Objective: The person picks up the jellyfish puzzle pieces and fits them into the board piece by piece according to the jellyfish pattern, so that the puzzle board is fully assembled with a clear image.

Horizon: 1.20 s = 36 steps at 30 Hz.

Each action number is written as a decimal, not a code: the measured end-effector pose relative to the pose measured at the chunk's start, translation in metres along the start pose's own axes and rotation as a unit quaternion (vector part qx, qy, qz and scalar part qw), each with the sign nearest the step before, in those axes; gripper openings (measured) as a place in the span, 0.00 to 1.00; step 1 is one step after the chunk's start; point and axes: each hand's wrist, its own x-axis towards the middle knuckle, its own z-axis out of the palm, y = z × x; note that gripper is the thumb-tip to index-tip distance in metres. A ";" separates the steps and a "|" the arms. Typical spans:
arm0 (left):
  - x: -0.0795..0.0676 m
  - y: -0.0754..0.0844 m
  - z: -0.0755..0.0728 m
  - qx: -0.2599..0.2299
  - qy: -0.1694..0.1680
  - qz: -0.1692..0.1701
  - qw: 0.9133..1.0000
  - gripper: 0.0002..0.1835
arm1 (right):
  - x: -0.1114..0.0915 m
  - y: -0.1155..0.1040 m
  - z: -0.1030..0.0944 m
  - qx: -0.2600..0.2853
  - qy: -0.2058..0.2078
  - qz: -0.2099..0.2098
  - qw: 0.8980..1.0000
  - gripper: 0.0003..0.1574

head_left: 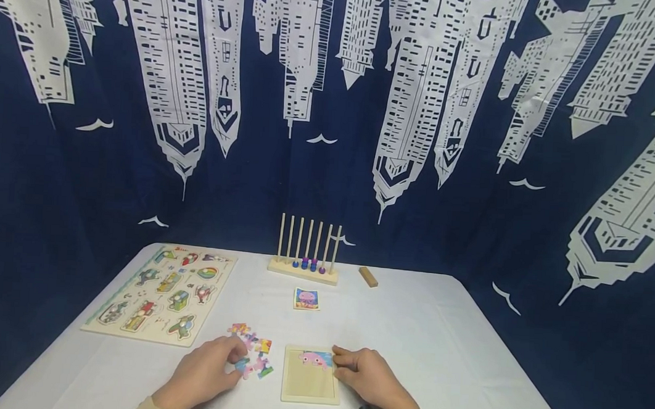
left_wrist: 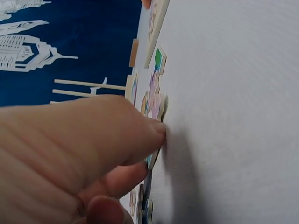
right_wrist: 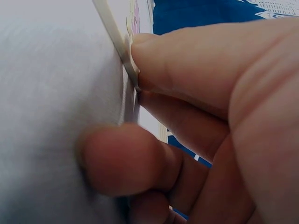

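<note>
My left hand [head_left: 204,371] is at the loose jigsaw pieces [head_left: 264,346], with thumb and forefinger pinching a blue and pink jigsaw piece [head_left: 242,365]. In the left wrist view, the thumb presses that piece's edge close over the cloth, while the curled fingers hide part of it. To the right lies a square wooden puzzle tray [head_left: 310,396], pale and shallow. A strip of pink and blue pieces [head_left: 316,359] fills its upper right part. My right hand [head_left: 371,376] grips the tray's right edge between thumb and fingers, as the right wrist view also shows.
A wooden peg puzzle board [head_left: 195,339] with vehicle pictures lies at the left. Towards the back stand a bead rack [head_left: 302,268] with upright rods and a small wooden block [head_left: 368,276]. A picture card [head_left: 307,299] lies between rack and tray on the white tablecloth [head_left: 437,346].
</note>
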 end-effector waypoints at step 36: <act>0.044 0.048 0.026 -0.014 -0.004 0.175 0.985 0.07 | 0.000 -0.001 -0.004 -0.012 -0.001 -0.004 1.000 0.19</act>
